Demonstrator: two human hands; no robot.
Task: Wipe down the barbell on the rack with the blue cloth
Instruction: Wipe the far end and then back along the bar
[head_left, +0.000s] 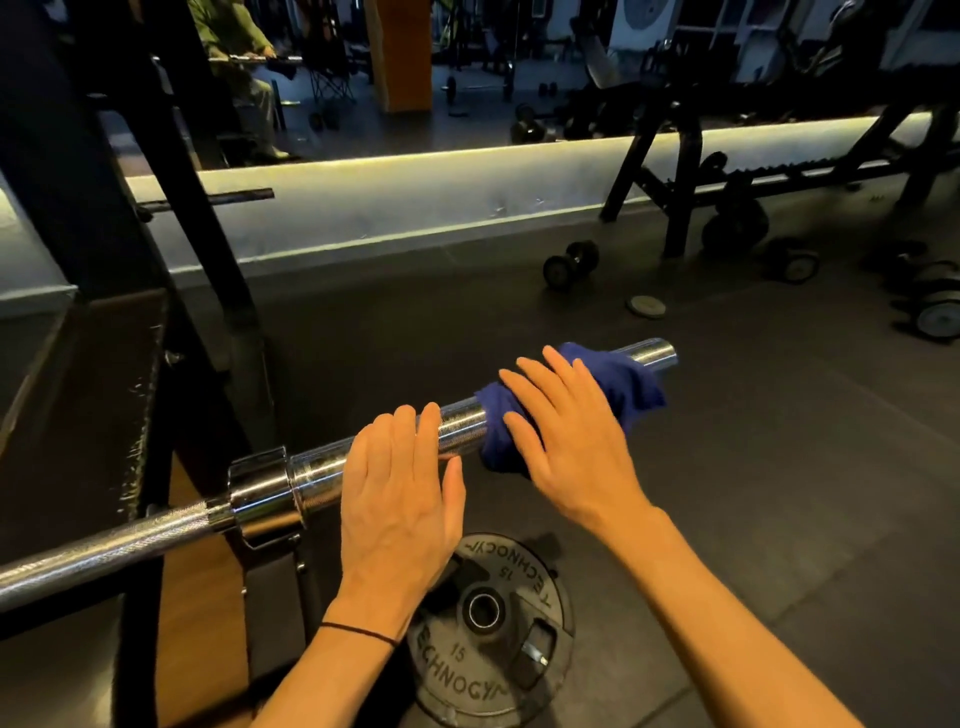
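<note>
A chrome barbell (291, 483) lies across the black rack (208, 291), its bare sleeve pointing right and away from me. A blue cloth (623, 379) is draped over the sleeve near its end. My right hand (566, 436) lies flat on the cloth with straight, spread fingers and presses it against the sleeve. My left hand (400, 483) rests on the sleeve just left of the cloth, its fingers straight and laid over the top of the metal. The tip of the sleeve sticks out beyond the cloth.
A black 15 weight plate (493, 623) stands on the floor right under my hands. Dumbbells (571, 262) and a small plate (645, 305) lie on the dark floor further off. A dumbbell rack (685, 171) stands at the right, before a wall mirror.
</note>
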